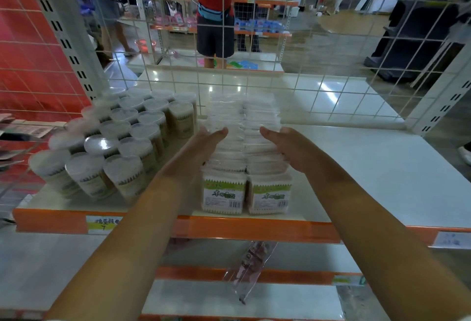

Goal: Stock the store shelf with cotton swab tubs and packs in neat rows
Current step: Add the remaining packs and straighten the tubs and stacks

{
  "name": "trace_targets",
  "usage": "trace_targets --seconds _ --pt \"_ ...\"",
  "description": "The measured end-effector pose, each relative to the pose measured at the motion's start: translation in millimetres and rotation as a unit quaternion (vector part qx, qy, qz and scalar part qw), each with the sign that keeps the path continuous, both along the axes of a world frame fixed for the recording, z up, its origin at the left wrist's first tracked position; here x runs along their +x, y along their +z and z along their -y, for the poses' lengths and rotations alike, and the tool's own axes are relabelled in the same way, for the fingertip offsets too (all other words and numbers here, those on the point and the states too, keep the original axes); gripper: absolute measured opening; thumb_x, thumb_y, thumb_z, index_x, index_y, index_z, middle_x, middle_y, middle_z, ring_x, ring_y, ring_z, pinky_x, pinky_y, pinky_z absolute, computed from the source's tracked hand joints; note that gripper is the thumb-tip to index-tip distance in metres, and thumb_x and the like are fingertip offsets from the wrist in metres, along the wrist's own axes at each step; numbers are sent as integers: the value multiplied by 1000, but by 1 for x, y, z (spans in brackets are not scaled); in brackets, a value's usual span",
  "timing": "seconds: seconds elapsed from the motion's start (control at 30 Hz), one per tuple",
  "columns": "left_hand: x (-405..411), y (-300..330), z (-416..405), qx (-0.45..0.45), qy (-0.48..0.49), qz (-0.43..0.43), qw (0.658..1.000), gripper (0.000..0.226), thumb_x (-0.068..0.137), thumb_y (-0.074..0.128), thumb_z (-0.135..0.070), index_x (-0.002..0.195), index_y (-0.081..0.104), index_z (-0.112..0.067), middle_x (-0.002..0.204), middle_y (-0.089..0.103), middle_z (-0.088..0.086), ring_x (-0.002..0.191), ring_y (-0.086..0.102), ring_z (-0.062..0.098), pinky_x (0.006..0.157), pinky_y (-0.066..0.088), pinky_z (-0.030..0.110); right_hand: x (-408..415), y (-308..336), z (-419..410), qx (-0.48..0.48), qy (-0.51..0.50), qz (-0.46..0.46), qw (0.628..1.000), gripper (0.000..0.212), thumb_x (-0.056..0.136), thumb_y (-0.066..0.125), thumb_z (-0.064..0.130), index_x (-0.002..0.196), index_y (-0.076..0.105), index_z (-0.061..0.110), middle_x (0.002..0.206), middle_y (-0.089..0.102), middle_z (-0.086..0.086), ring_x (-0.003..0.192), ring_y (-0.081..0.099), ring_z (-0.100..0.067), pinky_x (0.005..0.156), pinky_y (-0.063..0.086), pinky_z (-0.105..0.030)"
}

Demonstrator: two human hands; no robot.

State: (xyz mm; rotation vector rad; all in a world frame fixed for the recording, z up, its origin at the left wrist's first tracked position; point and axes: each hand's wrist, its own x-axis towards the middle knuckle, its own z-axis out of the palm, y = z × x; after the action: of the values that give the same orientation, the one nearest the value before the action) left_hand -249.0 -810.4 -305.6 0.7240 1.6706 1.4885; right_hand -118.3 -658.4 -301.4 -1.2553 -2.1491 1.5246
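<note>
In the head view, two rows of clear-wrapped cotton swab packs with green labels [246,157] run away from the person on the white shelf [382,167]. The left hand [209,139] and right hand [283,142] flank them with straight fingers, grasping nothing; both are equally near.

Head camera, close, facing forward-down over shelf [356,167]; edges probably wide-angle warped.
</note>
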Motion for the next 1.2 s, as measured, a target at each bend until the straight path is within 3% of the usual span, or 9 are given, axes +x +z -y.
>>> trace_targets --seconds 0.13,0.2,0.43,0.6,0.7,0.8,0.9,1.07,1.2 --pt "-7 1 -4 14 -2 -2 1000 29 95 50 -27 90 61 -1 64 63 0 58 61 11 54 49 19 -3 2 -11 -2 -28 -8 1000 81 86 54 53 145 24 8 138 39 -13 119 46 -26 97 42 -36" --pt "-16 6 -14 3 51 5 999 24 94 51 -27 78 58 -11 53 58 -4 54 57 11 56 46 22 -8 7 -17 -8 -46 -24 999 79 85 56 52 143 27 7 127 43 -11 119 45 -28 100 39 -38" --pt "-25 9 -41 -38 92 28 995 57 80 65 -46 119 52 -5 116 57 18 104 58 32 92 48 46 -29 11 -26 -60 -73 -48 994 80 84 58 54 142 31 7 142 38 -14 124 43 -31 90 36 -32" --pt "-28 7 -45 -44 95 39 994 28 90 57 -35 97 55 -8 99 58 12 87 59 25 79 51 37 -34 2 -34 -56 -54 -38 996 74 84 55 56 137 39 8 135 45 -12 116 48 -29 91 41 -34" --pt "-35 10 -46 -36 111 50 992 42 87 60 -41 108 56 -5 98 59 11 83 59 22 75 51 35 -38 2 -40 -62 -61 -47 995 74 81 56 60 133 46 8 130 51 -11 112 52 -27 96 43 -38" --pt "-44 13 -51 -41 105 68 991 39 89 57 -42 107 58 -6 107 63 13 94 62 27 91 49 43 -42 8 -44 -85 -72 -55 992 74 84 51 60 136 42 8 127 49 -10 99 50 -20 85 42 -30" --pt "-43 18 -56 -60 107 66 990 48 89 55 -45 116 55 -6 111 58 6 100 59 25 94 46 38 -45 12 -47 -108 -76 -59 989 74 86 47 60 137 40 7 89 48 -1 67 43 -10 58 36 -22" --pt "-45 13 -58 -68 92 69 991 48 90 52 -48 112 55 -6 92 57 8 80 55 21 71 47 30 -45 11 -49 -113 -67 -47 990 63 88 42 62 128 45 13 79 45 4 65 43 -8 52 33 -20" --pt "-50 12 -63 -57 109 80 989 57 92 51 -44 128 47 -1 114 61 13 114 55 28 96 43 39 -52 8 -56 -132 -94 -57 985 64 82 46 69 116 52 15 80 44 3 61 37 -8 51 32 -19"
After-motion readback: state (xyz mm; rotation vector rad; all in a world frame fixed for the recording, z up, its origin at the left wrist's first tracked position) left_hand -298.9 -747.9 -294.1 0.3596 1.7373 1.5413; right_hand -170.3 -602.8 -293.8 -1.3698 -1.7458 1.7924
